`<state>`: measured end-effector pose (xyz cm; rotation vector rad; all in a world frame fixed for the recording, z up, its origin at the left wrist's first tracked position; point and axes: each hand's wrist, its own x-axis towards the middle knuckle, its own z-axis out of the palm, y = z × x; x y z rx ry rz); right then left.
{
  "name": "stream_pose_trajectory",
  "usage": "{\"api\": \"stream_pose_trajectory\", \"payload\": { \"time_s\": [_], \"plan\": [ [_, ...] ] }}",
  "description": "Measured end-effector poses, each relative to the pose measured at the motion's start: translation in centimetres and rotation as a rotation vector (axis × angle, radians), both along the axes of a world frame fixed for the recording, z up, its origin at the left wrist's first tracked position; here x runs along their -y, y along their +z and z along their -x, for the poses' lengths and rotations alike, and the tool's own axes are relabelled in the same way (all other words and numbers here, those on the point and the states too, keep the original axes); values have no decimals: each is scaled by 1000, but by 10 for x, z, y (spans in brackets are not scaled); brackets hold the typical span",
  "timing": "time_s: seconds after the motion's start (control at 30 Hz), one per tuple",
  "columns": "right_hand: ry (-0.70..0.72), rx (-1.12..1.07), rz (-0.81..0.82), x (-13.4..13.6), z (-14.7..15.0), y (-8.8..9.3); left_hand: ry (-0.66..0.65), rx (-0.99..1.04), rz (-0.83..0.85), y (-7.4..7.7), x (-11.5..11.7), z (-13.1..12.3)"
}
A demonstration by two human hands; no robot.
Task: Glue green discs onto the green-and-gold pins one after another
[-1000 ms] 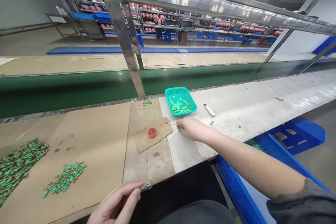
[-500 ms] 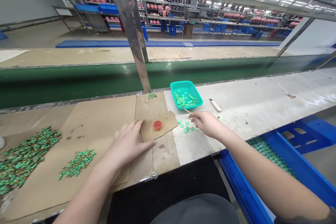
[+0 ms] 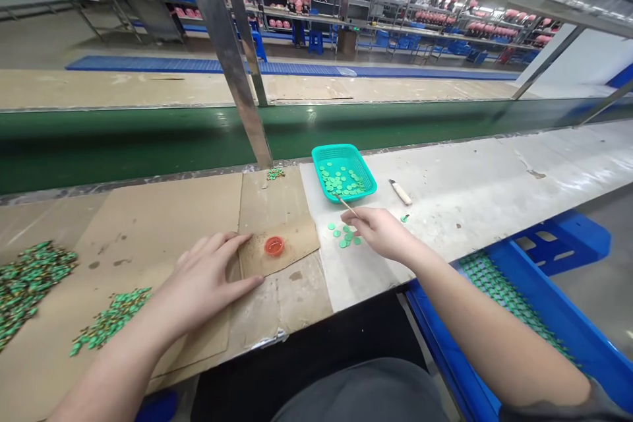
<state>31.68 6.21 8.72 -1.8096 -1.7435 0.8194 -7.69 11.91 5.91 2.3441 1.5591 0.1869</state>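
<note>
My right hand [image 3: 378, 231] pinches a thin wooden stick [image 3: 350, 208], whose dark tip meets the near rim of the turquoise basket [image 3: 373, 192]. Flat green discs [image 3: 341, 181] lie inside that basket. More loose discs [image 3: 343, 243] rest on the white sheet just beside my right fingers. My left hand [image 3: 210, 277] lies low with fingers apart, its thumb and index finger at the left edge of a small cardboard piece [image 3: 301, 242]. On this piece sits a shallow red cap [image 3: 273, 246]; what it contains is unclear.
Piles of small green-and-brown pieces [image 3: 34, 283] [image 3: 116, 316] lie at left, with a little cluster [image 3: 275, 173] near the metal post [image 3: 237, 79]. A white-handled tool [image 3: 400, 192] lies right of the basket. A blue tray [image 3: 544, 290] holds rows of green pieces.
The camera view has shifted. The small cardboard piece with the red cap has slid slightly left, together with my left hand. My right hand keeps the stick near the basket rim.
</note>
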Motion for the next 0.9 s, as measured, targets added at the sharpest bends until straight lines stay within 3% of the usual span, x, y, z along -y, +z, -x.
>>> {"api": "stream_pose_trajectory", "payload": {
  "time_s": [0.17, 0.3, 0.47, 0.63, 0.73, 0.9],
  "plan": [
    [-2, 132, -26, 1, -2, -4, -17, 47, -48, -13, 4, 5],
    [16, 247, -33, -7, 23, -14, -16, 98, -143, -12, 17, 9],
    [-10, 341, 5, -26, 48, -21, 110, 263, -227, -4, 49, 15],
    [9, 313, 11, -23, 49, -10, 261, 405, -274, -6, 80, 23],
    [112, 236, 4, -1, 54, -2, 325, 510, -290, -13, 98, 25],
    [436, 102, 18, 33, 82, -12, 225, 606, -289, -27, 121, 15]
  ]
}}
